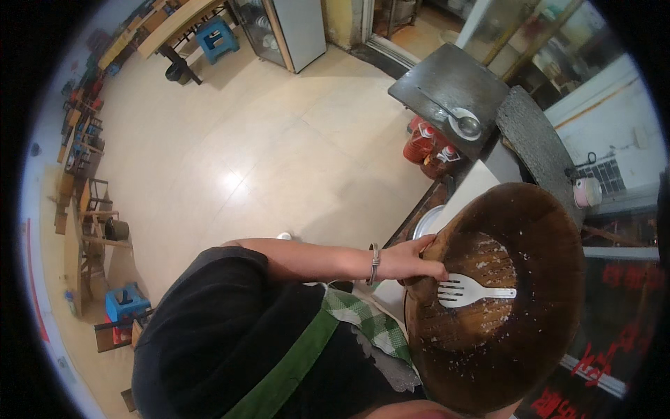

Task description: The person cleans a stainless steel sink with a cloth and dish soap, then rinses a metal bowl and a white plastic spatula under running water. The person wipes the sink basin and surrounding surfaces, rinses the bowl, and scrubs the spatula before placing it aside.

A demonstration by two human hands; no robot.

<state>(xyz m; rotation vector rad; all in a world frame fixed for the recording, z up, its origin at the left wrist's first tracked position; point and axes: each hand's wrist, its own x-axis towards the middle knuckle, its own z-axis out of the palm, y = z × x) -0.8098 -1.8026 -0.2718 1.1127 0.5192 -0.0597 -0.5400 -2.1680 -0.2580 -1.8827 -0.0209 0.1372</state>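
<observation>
My left hand point(411, 261) grips the rim of a wooden bucket point(549, 324), its thumb lapped over the inner side. The bucket tilts so that its inside faces me, with white grains like cooked rice stuck to its wall and slatted bottom. A white slotted spatula point(466, 294) lies inside, its slotted end close to my left fingertips; whether they touch it is unclear. My right forearm point(408, 411) shows at the bottom edge and passes behind the bucket. Only a sliver of skin shows beyond the lower rim, so my right hand's hold is hidden.
Beyond the bucket, a dark counter panel point(445, 78) carries a metal ladle point(467, 125) on a white dish point(456, 116). Red-brown jugs point(419, 147) stand below it. A pale board point(473, 186) and round metal lid point(426, 222) lie beside the bucket. A blue stool point(217, 39) stands farther off.
</observation>
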